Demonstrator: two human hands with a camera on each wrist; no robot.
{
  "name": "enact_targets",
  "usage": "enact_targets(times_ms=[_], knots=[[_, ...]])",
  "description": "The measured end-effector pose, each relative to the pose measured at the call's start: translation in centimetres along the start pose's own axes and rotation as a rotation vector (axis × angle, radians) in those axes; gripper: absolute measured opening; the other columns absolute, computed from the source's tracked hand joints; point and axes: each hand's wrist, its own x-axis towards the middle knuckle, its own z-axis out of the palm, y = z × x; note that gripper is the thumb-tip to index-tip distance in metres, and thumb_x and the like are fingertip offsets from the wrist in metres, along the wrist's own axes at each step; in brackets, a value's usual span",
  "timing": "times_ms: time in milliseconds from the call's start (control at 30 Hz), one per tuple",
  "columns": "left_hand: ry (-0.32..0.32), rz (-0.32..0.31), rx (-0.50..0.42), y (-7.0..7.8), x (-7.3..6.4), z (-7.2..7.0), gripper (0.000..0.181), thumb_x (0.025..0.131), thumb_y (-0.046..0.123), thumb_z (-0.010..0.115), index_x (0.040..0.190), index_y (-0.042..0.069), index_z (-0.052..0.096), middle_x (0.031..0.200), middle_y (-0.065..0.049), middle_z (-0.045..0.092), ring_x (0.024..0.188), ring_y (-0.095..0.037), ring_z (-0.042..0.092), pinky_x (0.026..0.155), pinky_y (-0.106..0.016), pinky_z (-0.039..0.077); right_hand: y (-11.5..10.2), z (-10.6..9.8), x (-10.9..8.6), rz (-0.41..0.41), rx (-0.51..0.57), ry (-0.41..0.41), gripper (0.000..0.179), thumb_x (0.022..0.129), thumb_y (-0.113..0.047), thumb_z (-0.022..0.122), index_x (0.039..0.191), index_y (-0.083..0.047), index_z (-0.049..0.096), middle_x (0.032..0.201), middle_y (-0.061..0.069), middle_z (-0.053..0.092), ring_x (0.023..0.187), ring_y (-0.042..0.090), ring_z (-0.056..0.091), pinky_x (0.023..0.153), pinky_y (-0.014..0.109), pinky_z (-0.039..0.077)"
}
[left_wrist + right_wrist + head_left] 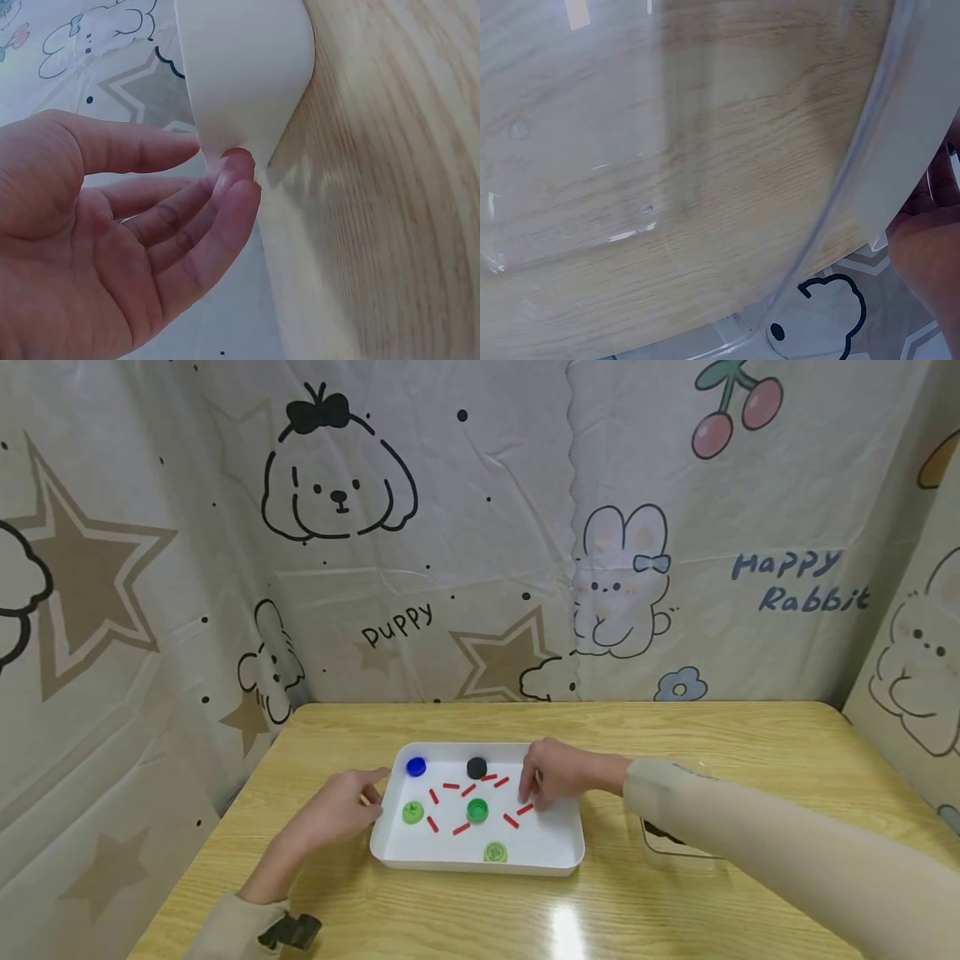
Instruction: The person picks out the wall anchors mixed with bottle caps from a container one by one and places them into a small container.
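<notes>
A white tray (480, 865) lies on the table with several short red sticks (432, 824) scattered in it. Among them are a blue cap (416, 767), a black cap (476, 767), a green cap (477, 811) and two light green round pieces (495, 852). My left hand (345, 806) is at the tray's left end, its fingertips touching the outer wall and its thumb at the rim in the left wrist view. Inside the tray's right part, my right hand (555, 772) points curled fingers down, right beside a red stick. I cannot tell whether its hidden fingertips hold anything.
A clear plastic container (686, 857) stands right of the tray, partly under the right sleeve, with something dark inside. The wooden table (465, 918) ends at a printed curtain (495, 568) behind. A black band (291, 932) sits on the left cuff.
</notes>
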Motion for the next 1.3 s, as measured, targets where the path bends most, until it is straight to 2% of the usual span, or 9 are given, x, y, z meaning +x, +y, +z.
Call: enact_targets(times_ms=[167, 467, 667, 767, 900, 967, 1133, 1233, 1300], knots=[[-0.029, -0.009, -0.053, -0.3, 0.0, -0.1, 0.055, 0.094, -0.008, 0.067, 0.146, -0.015, 0.052, 0.092, -0.010, 0.068, 0.067, -0.018, 0.061, 0.056, -0.031, 0.054, 0.1, 0.2, 0.1, 0.039, 0.014, 0.002, 0.020, 0.081, 0.006, 0.087, 0.086, -0.012, 0.084, 0.079, -0.005, 0.067, 0.075, 0.010, 0.056, 0.068, 0.025, 0.050], [-0.056, -0.038, -0.144, -0.9, 0.2, -0.1, 0.057, 0.095, -0.008, 0.066, 0.149, -0.012, 0.050, 0.098, -0.014, 0.066, 0.063, -0.023, 0.061, 0.056, -0.038, 0.058, 0.2, 0.4, 0.1, 0.051, 0.016, 0.009, 0.019, 0.080, 0.004, 0.089, 0.084, -0.013, 0.084, 0.076, -0.007, 0.067, 0.077, 0.011, 0.056, 0.071, 0.026, 0.049], [-0.087, -0.037, -0.239, -1.7, 0.4, -0.2, 0.060, 0.096, -0.007, 0.068, 0.153, -0.008, 0.049, 0.125, -0.025, 0.066, 0.063, -0.027, 0.064, 0.050, -0.043, 0.058, 0.2, 0.5, 0.1, 0.041, 0.020, 0.019, 0.019, 0.081, 0.005, 0.088, 0.083, -0.014, 0.084, 0.077, -0.008, 0.067, 0.076, 0.010, 0.056, 0.069, 0.025, 0.049], [-0.112, -0.030, -0.301, -2.2, 0.6, -0.4, 0.062, 0.095, -0.006, 0.069, 0.153, -0.005, 0.050, 0.142, -0.030, 0.058, 0.063, -0.027, 0.064, 0.050, -0.041, 0.057, 0.3, 0.6, 0.1, 0.046, 0.021, 0.022, 0.019, 0.081, 0.005, 0.088, 0.082, -0.014, 0.084, 0.077, -0.008, 0.068, 0.075, 0.010, 0.056, 0.068, 0.024, 0.049], [-0.152, -0.054, -0.389, -3.0, 0.8, -0.7, 0.065, 0.093, -0.003, 0.072, 0.155, 0.000, 0.050, 0.157, -0.029, 0.043, 0.059, -0.026, 0.062, 0.055, -0.038, 0.057, 0.2, 0.6, 0.2, 0.067, 0.030, 0.016, 0.020, 0.081, 0.006, 0.087, 0.081, -0.014, 0.083, 0.077, -0.008, 0.068, 0.074, 0.010, 0.056, 0.068, 0.024, 0.048], [-0.172, -0.069, -0.423, -3.3, 0.9, -0.8, 0.067, 0.093, -0.001, 0.073, 0.156, 0.002, 0.050, 0.156, -0.028, 0.045, 0.059, -0.025, 0.061, 0.058, -0.036, 0.058, 0.2, 0.7, 0.2, 0.074, 0.034, 0.011, 0.021, 0.082, 0.006, 0.087, 0.080, -0.014, 0.083, 0.077, -0.008, 0.068, 0.074, 0.010, 0.056, 0.069, 0.025, 0.048], [-0.216, -0.059, -0.482, -4.2, 1.3, -1.0, 0.069, 0.094, 0.000, 0.074, 0.158, 0.002, 0.048, 0.154, -0.025, 0.047, 0.062, -0.021, 0.059, 0.062, -0.035, 0.059, 0.2, 0.8, 0.1, 0.053, 0.029, 0.010, 0.020, 0.081, 0.007, 0.086, 0.079, -0.013, 0.082, 0.073, -0.008, 0.067, 0.070, 0.008, 0.055, 0.067, 0.023, 0.048], [-0.229, -0.057, -0.499, -4.4, 1.4, -1.0, 0.071, 0.093, 0.001, 0.075, 0.158, 0.003, 0.047, 0.156, -0.023, 0.045, 0.063, -0.021, 0.059, 0.063, -0.036, 0.060, 0.2, 0.8, 0.1, 0.032, 0.039, 0.005, 0.020, 0.082, 0.007, 0.086, 0.079, -0.012, 0.081, 0.073, -0.007, 0.067, 0.069, 0.007, 0.055, 0.066, 0.022, 0.048], [-0.234, -0.053, -0.499, -4.4, 1.4, -1.1, 0.073, 0.093, 0.001, 0.076, 0.159, 0.002, 0.045, 0.151, -0.023, 0.050, 0.063, -0.022, 0.059, 0.063, -0.036, 0.060, 0.1, 0.8, 0.0, 0.020, 0.047, -0.001, 0.019, 0.083, 0.006, 0.085, 0.079, -0.012, 0.081, 0.074, -0.006, 0.068, 0.069, 0.006, 0.055, 0.066, 0.022, 0.048]])
